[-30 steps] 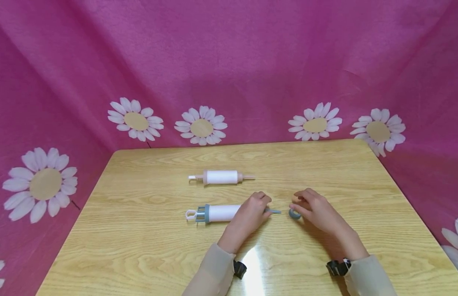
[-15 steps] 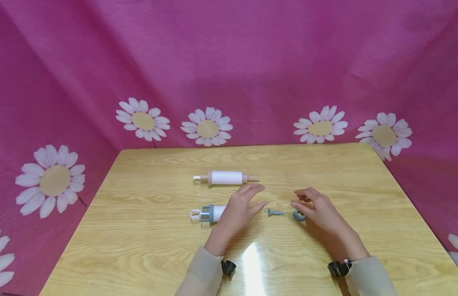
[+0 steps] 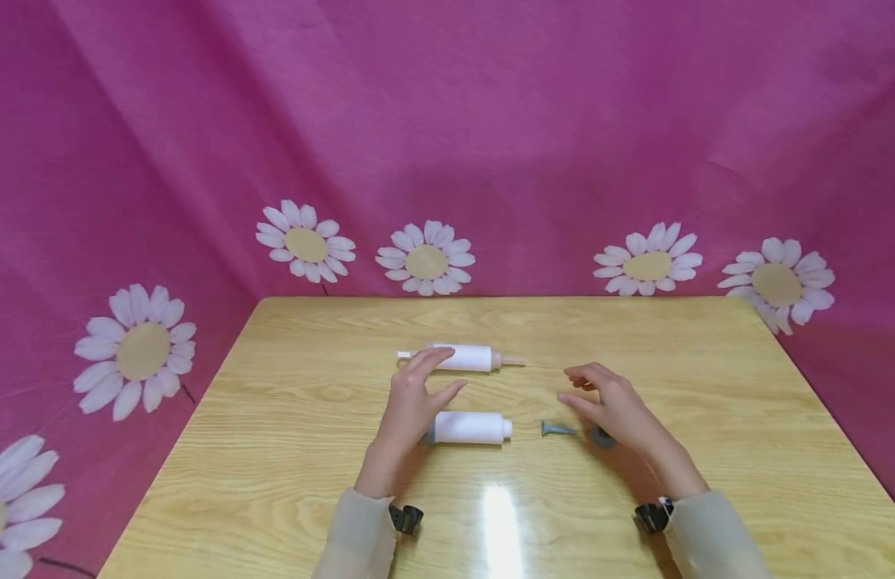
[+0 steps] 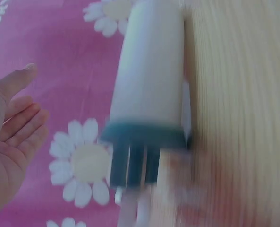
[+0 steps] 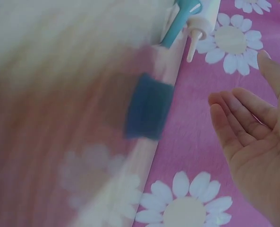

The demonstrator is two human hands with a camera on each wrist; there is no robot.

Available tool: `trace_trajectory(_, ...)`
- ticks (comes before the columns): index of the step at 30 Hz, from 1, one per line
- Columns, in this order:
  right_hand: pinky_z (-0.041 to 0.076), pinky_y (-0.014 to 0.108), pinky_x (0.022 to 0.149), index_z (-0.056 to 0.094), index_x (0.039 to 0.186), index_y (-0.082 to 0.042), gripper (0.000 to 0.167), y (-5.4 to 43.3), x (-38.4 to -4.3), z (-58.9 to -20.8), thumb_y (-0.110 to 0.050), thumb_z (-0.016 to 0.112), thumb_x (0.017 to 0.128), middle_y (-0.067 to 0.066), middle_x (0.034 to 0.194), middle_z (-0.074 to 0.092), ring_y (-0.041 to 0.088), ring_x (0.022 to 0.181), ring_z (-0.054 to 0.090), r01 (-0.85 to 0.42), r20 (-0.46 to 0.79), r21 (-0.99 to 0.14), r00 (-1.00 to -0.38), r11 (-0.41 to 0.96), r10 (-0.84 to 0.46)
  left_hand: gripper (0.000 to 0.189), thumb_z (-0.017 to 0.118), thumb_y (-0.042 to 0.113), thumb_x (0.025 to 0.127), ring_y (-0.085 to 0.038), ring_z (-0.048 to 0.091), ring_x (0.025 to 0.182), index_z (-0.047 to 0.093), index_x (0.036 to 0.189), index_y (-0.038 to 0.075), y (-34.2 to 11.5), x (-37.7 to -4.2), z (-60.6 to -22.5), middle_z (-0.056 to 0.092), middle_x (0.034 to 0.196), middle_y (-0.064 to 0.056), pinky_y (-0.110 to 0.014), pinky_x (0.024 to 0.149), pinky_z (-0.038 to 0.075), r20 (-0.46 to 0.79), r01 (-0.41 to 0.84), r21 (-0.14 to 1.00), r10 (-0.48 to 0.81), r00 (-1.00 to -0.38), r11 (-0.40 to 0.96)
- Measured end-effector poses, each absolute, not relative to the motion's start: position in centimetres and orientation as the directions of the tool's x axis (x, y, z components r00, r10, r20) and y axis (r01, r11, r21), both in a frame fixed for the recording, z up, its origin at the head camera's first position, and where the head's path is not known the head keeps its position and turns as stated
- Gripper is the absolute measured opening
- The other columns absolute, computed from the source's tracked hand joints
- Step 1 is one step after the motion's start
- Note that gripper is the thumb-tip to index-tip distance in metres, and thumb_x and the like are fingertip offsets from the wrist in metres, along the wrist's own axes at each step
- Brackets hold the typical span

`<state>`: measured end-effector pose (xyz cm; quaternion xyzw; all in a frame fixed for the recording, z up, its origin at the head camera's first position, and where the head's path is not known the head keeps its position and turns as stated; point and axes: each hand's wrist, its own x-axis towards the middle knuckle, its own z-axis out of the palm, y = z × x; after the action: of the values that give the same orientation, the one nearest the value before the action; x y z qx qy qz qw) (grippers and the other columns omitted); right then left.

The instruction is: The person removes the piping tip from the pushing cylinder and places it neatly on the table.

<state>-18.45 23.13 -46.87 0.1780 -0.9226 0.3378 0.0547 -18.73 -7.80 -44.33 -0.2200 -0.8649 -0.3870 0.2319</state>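
A pink cloth (image 3: 490, 121) printed with white daisies hangs behind a wood-grained counter (image 3: 309, 490). On it the nearer white cylinder (image 3: 469, 428) lies on its side, its long axis running left to right and its bare neck facing right; in the left wrist view, its other end shows a blue-grey flange (image 4: 144, 135) with prongs. Straight off that neck, apart from it and roughly in line, lies the blue-grey nozzle (image 3: 556, 429), flared end toward the cylinder, thin tip toward the blue-grey ring (image 3: 602, 437). Whether tip and ring touch is too blurred to tell. The left hand (image 3: 405, 406) is over the cylinder's flanged end, thumb and fingers spread apart and holding nothing; the white body lies to the right of its palm. The right hand (image 3: 624, 410), its fingers loosely bent and thumb apart, also holds nothing. It is the nearer hand to both nozzle and ring, which lie on the person's side of its fingertips. Farther back, a second white cylinder (image 3: 470, 358) with beige fittings lies nearly parallel.
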Motion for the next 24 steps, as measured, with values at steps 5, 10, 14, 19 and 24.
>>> trace_trajectory(5,0.053,0.049,0.089,0.060,0.125,0.003,0.045,21.7,-19.9,-46.5,-0.024,0.070,0.091,0.018,0.116,0.065,0.032,0.104,0.062,-0.386,0.228,-0.609,-0.922,0.693,-0.313,0.046,0.083,0.013,0.076,-0.029,0.068,0.109,0.067,0.117,0.002,-10.4,-20.0,-44.5,0.069,0.117,-0.014,-0.037,0.093,0.056,0.552,0.513,0.559,0.169,-0.817,0.652)
trace_trajectory(10,0.053,0.050,0.090,0.059,0.126,0.005,0.046,20.1,-21.3,-46.0,-0.023,0.069,0.091,0.021,0.118,0.064,0.034,0.106,0.061,-0.379,0.198,-0.622,-0.922,0.685,-0.332,0.048,0.083,0.013,0.076,-0.030,0.065,0.113,0.066,0.119,0.002,-12.2,-21.5,-44.5,0.068,0.120,-0.014,-0.041,0.098,0.053,0.505,0.491,0.545,0.201,-0.839,0.679)
trace_trajectory(14,0.053,0.050,0.090,0.059,0.126,0.006,0.046,18.9,-22.4,-45.5,-0.022,0.069,0.092,0.023,0.120,0.063,0.037,0.108,0.061,-0.380,0.171,-0.605,-0.920,0.700,-0.351,0.051,0.083,0.015,0.077,-0.031,0.062,0.118,0.064,0.122,0.002,-12.7,-22.9,-44.6,0.066,0.125,-0.015,-0.042,0.102,0.050,0.419,0.470,0.538,0.262,-0.869,0.699)
trace_trajectory(19,0.053,0.050,0.091,0.058,0.125,0.008,0.046,17.6,-23.8,-45.1,-0.022,0.069,0.092,0.024,0.121,0.064,0.039,0.110,0.062,-0.389,0.140,-0.555,-0.915,0.735,-0.378,0.053,0.080,0.017,0.081,-0.029,0.058,0.125,0.061,0.128,0.002,-12.7,-24.8,-44.4,0.062,0.131,-0.014,-0.041,0.107,0.047,0.284,0.458,0.520,0.360,-0.889,0.721)
trace_trajectory(24,0.051,0.051,0.095,0.058,0.125,0.010,0.047,16.5,-25.2,-44.9,-0.022,0.067,0.093,0.027,0.120,0.064,0.040,0.111,0.062,-0.409,0.097,-0.515,-0.901,0.753,-0.423,0.052,0.079,0.020,0.083,-0.027,0.058,0.124,0.060,0.128,0.002,-12.2,-26.5,-44.0,0.062,0.131,-0.012,-0.039,0.107,0.047,0.187,0.488,0.475,0.458,-0.869,0.732)
